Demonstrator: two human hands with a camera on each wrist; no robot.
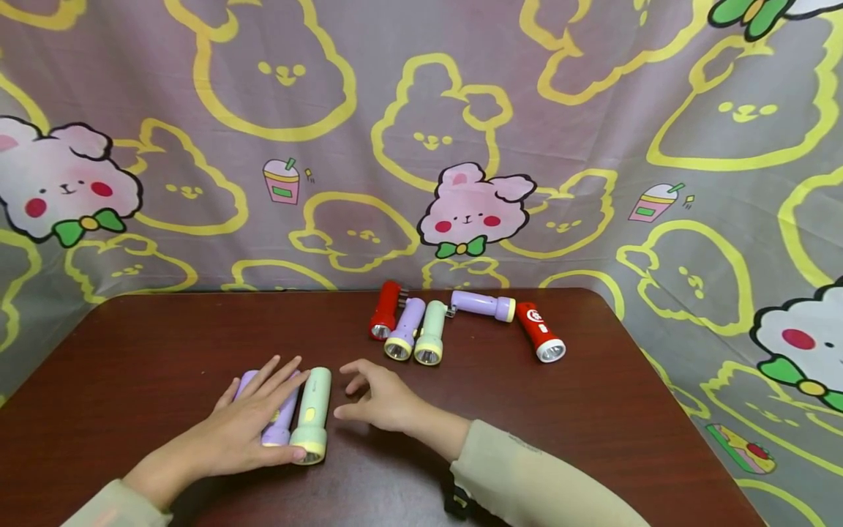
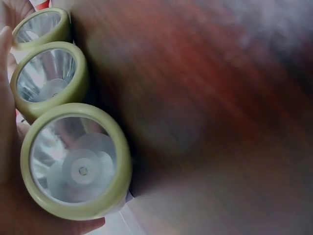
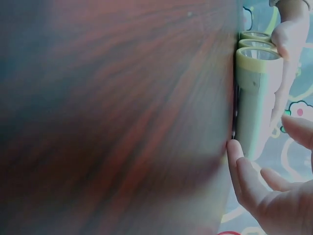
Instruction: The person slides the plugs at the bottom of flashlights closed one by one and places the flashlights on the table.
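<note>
My left hand lies with fingers spread across a row of flashlights near the table's front left. Under the fingers are two purple flashlights, partly covered, and beside them a mint green flashlight whose head the thumb touches. In the left wrist view three cream-rimmed lenses stand side by side, the nearest lens largest. Just right of the green flashlight hovers my right hand, fingers loosely bent and holding nothing. From the right wrist view, its fingertips are close to the green flashlight's tail end; contact I cannot tell.
Farther back lie a red flashlight, a purple flashlight, a green flashlight, a purple flashlight on its side and a red-and-white flashlight. A patterned curtain hangs behind the brown table.
</note>
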